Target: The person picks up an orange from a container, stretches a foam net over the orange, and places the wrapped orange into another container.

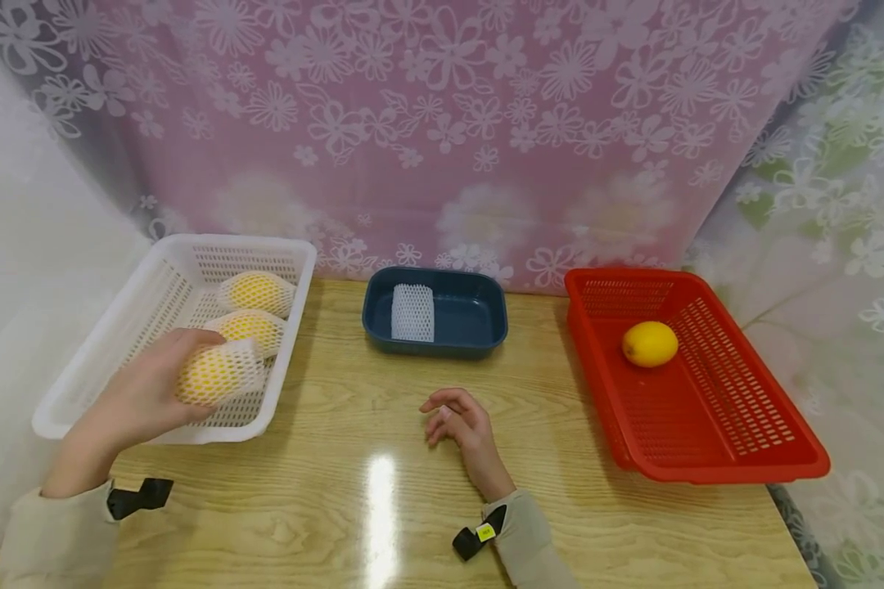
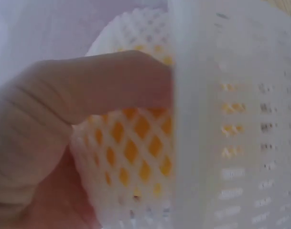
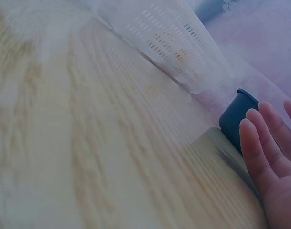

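My left hand (image 1: 151,384) grips a lemon in a white foam net (image 1: 221,372) over the white basket (image 1: 305,286). In the left wrist view the thumb lies across the netted lemon (image 2: 131,143), and the basket wall hides part of it. Two more netted lemons (image 1: 258,292) lie in the basket beyond the hand. Above the table's middle, my right hand (image 1: 462,425) holds nothing, its fingers loosely bent. Nearest to it is a dark blue tray (image 1: 471,348) with a white foam net sleeve (image 1: 412,313) inside.
At the right stands a red basket (image 1: 619,442) with a bare yellow lemon (image 1: 650,343) in it. A pink flowered cloth (image 1: 412,164) hangs behind the wooden table (image 1: 324,491). Black straps with small cameras sit on both wrists.
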A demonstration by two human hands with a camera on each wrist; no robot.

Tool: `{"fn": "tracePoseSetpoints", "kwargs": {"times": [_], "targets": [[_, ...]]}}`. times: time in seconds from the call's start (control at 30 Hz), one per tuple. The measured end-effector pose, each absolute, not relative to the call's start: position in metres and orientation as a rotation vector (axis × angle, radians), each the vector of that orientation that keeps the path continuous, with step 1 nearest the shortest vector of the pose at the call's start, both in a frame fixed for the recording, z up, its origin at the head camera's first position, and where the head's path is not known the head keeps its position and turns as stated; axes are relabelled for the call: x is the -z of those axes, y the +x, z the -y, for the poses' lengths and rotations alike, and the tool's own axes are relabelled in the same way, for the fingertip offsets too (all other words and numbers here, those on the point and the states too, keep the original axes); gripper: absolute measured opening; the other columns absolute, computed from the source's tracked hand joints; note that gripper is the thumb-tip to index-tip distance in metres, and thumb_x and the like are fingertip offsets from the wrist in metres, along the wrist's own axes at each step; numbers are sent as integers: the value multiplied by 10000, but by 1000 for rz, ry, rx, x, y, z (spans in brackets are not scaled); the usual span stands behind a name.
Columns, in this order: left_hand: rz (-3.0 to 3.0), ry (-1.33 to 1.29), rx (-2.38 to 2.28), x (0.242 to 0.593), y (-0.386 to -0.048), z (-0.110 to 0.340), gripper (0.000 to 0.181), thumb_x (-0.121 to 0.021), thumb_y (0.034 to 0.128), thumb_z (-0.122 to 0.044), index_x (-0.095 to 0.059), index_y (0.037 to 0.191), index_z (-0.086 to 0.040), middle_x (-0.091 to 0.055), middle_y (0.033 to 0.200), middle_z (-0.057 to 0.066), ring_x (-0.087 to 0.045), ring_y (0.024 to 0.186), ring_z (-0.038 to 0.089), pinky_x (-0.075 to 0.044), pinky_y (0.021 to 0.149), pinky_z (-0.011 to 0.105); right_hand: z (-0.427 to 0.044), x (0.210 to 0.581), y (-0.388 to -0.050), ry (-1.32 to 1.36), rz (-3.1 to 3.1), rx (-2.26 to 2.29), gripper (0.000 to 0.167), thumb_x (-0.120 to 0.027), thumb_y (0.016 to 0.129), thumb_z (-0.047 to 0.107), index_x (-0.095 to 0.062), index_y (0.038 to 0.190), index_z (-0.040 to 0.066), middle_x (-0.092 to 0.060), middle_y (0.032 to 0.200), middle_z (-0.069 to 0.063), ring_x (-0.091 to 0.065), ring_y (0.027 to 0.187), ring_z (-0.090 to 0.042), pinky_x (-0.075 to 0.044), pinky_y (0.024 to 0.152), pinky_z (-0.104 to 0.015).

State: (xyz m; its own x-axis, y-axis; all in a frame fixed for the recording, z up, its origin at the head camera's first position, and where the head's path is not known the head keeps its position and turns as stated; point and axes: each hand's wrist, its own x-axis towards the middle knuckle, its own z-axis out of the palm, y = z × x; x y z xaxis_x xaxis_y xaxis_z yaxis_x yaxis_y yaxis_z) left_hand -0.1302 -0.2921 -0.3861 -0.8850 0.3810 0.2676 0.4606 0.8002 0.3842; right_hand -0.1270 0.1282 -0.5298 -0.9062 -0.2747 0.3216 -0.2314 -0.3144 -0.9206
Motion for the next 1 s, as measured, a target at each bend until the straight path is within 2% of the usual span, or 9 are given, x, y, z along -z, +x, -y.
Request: {"fn": "tracePoseSetpoints", "kwargs": {"times": [0.1,0.3,0.43,0.6,0.8,0.9,1.0], "targets": [[2880,-753,596,394,-138,299,830,-927,559,-74,-532,1289,-109,-580,1231,147,-561,1032,373,-486,738,535,-128,530,-127,-667,-1840,2421,307,-488,1028,87,-496,1221,-152,-552,1059,-396,-608,738,-351,-568,604,-420],[2916,-960,727,413,-154,309,838,-873,492,88,-563,1243,-116,-595,1218,115,-542,1092,328,-450,840,494,-128,528,-126,-663,-1850,2400,332,-502,1024,101,-488,1221,-166,-571,1061,-365,-588,738,-419,-569,613,-425],[3070,-915,842,420,-158,310,807,-818,549,125,-532,1264,-119,-497,1255,193,-498,1117,386,-459,833,504,-128,526,-125,-668,-1856,2390,313,-499,1022,94,-498,1214,-153,-568,1060,-370,-568,738,-456,-567,613,-436],[3176,-833,937,424,-161,309,779,-801,613,130,-512,1298,-101,-403,1283,263,-456,1118,415,-479,786,457,-127,526,-125,-670,-1870,2374,331,-498,1024,104,-490,1214,-167,-562,1060,-382,-574,737,-444,-566,613,-441],[3200,-811,964,426,-163,310,824,-830,654,67,-489,1387,-89,-421,1334,262,-422,1203,444,-432,883,584,-128,526,-126,-654,-1884,2368,319,-507,1026,130,-516,1205,-134,-571,1055,-372,-539,749,-498,-567,622,-428],[3193,-812,981,424,-163,311,815,-859,694,-35,-479,1413,-71,-439,1378,273,-391,1255,484,-371,933,657,-128,527,-126,-657,-1884,2363,340,-508,1027,128,-498,1205,-162,-577,1051,-365,-532,748,-508,-567,625,-431],[3159,-834,975,420,-162,311,785,-875,714,-129,-494,1393,-32,-475,1383,280,-386,1273,516,-328,963,681,-128,527,-126,-656,-1884,2357,375,-510,1025,125,-468,1208,-199,-581,1049,-360,-547,743,-482,-567,628,-430]]}}
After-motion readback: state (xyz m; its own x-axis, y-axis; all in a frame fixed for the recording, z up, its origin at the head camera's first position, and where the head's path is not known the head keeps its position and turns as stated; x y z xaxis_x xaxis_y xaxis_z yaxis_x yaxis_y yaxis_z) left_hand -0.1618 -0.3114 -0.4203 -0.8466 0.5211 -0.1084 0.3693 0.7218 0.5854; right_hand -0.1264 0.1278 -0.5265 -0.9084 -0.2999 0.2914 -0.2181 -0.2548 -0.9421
